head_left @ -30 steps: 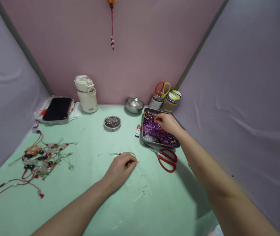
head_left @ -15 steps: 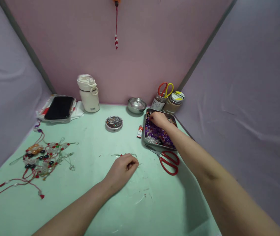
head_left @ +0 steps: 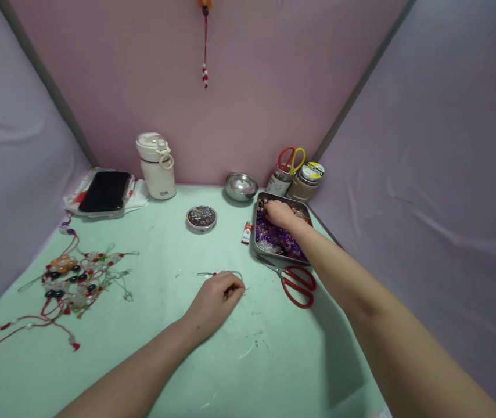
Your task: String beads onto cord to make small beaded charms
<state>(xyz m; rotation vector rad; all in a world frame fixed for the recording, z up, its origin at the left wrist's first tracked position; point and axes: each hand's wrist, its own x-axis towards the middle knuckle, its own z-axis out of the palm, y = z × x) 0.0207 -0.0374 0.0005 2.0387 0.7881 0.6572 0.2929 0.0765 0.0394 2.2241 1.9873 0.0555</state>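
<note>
My left hand (head_left: 220,296) rests on the pale green table, thumb and fingers pinched together on a thin green cord (head_left: 205,274). A small red bead (head_left: 215,274) shows on the cord beyond the knuckles; the rest is partly hidden by the hand. My right hand (head_left: 279,213) reaches into the back left part of a metal tray (head_left: 255,235) of beads. Its fingers are curled down and closed among dark and purple beads (head_left: 276,237), and what they pinch is hidden. Red-handled scissors (head_left: 297,284) lie in front of the tray.
A lighter (head_left: 247,233) lies left of the tray. Behind stand a metal bowl (head_left: 241,187), a round container (head_left: 201,218), a white bottle (head_left: 157,168) and jars (head_left: 304,183), one holding scissors. Beaded cords (head_left: 74,281) and a black phone-like slab (head_left: 105,191) lie at left.
My right hand stays at the back left of the bead tray with barely any shift. The left hand keeps its place on the cord. The view has moved very slightly.
</note>
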